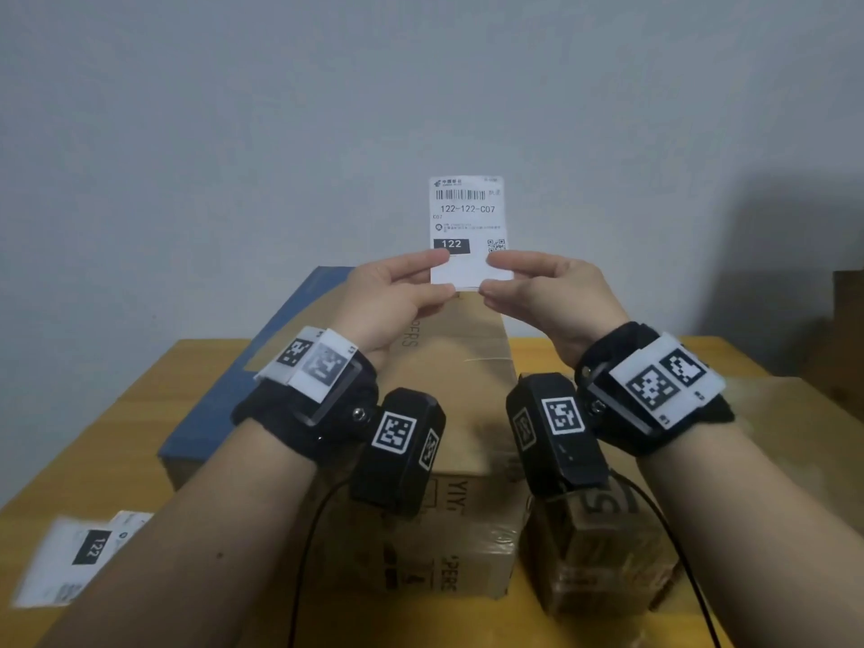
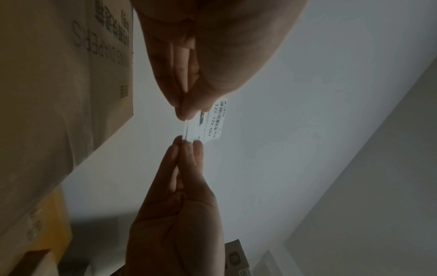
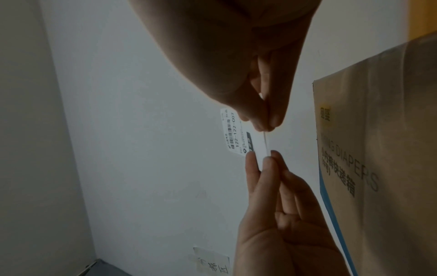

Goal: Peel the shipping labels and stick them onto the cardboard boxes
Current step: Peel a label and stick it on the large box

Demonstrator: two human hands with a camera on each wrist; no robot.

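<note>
I hold a white shipping label (image 1: 467,217) upright in the air, printed "122-122-C07", facing me. My left hand (image 1: 421,278) pinches its lower left corner between thumb and fingers. My right hand (image 1: 505,278) pinches the lower right corner the same way. In the left wrist view the label (image 2: 214,121) shows edge-on between the left hand (image 2: 189,110) and the right hand (image 2: 187,147). The right wrist view shows the label (image 3: 236,138) between the right hand (image 3: 264,121) and the left hand (image 3: 262,160). Below the hands lies a long cardboard box (image 1: 467,348) with a blue side.
A smaller taped cardboard box (image 1: 603,568) stands at the front right of the yellow table (image 1: 140,390). More labels (image 1: 70,558) lie at the table's front left corner. A grey wall rises close behind. Something dark brown (image 1: 848,320) stands at the far right.
</note>
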